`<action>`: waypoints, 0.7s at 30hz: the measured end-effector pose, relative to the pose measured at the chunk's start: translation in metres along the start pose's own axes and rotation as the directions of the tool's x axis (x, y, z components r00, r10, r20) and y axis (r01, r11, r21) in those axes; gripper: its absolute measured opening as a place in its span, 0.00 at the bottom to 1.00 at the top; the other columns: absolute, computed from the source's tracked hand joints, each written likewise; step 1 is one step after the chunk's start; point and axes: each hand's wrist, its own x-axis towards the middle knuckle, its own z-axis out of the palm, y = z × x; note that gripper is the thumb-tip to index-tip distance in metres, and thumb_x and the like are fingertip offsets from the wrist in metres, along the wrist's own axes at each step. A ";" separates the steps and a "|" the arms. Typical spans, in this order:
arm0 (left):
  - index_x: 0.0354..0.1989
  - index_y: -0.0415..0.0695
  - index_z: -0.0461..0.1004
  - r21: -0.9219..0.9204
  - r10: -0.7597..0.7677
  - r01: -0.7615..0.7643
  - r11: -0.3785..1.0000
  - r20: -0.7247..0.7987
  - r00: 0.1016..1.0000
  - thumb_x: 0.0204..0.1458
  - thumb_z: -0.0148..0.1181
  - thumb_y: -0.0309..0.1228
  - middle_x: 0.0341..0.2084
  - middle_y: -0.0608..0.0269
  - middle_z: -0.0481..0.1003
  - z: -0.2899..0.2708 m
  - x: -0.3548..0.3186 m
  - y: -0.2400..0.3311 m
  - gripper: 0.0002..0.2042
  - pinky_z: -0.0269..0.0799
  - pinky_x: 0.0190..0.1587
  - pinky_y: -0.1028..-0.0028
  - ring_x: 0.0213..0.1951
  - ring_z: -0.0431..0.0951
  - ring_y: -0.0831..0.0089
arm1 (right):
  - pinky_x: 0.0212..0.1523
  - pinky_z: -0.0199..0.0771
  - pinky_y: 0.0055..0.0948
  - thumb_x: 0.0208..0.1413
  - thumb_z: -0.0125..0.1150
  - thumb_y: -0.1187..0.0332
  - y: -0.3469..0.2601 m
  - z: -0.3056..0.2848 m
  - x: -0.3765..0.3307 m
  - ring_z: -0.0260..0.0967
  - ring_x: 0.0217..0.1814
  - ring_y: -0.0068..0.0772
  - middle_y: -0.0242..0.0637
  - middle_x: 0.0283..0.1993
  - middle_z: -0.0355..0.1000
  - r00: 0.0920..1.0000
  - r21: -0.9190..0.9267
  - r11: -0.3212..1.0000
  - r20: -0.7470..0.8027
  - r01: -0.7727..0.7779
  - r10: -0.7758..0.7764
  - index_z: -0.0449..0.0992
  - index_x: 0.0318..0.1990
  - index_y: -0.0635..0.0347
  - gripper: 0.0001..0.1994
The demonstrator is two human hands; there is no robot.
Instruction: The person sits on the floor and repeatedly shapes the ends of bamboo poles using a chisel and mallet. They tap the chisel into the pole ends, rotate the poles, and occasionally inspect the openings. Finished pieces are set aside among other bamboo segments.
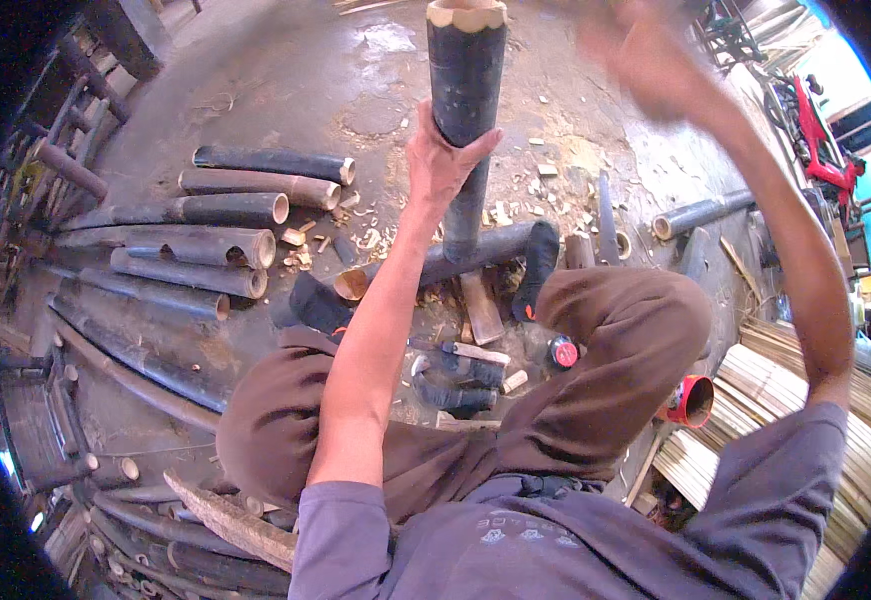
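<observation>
Flr (pixel 276 95) holds bamboo tubes (pixel 226 209) (mostly dk) & pale chips (pixel 548 171).

Okay so, on the floor (pixel 286 90): a row of tubes (pixel 191 246) fills the left side, ends mostly facing the middle. Chips (pixel 548 171) are scattered mid-floor, around and beyond a pole (pixel 504 247) lying crosswise by the feet (pixel 538 265). The raised tube (pixel 468 80) in the left hand (pixel 443 162) has its bottom end at that pole, can't tell if touching. Tin (pixel 563 352) between the legs (pixel 606 370), cup (pixel 677 405) just right of them, strips (pixel 771 385) piled toward the floor's right edge.
</observation>
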 end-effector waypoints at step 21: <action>0.56 0.46 0.66 -0.007 0.281 -0.284 0.959 0.176 0.943 0.41 0.65 0.25 0.57 0.52 0.67 -0.010 -0.255 0.045 0.29 0.53 0.66 0.53 0.62 0.65 0.53 | 0.52 0.67 0.39 0.53 0.59 0.65 -0.117 -0.013 -0.502 0.69 0.52 0.45 0.53 0.49 0.71 -0.234 -0.290 -0.012 0.748 -0.957 0.621 0.66 0.56 0.66 0.24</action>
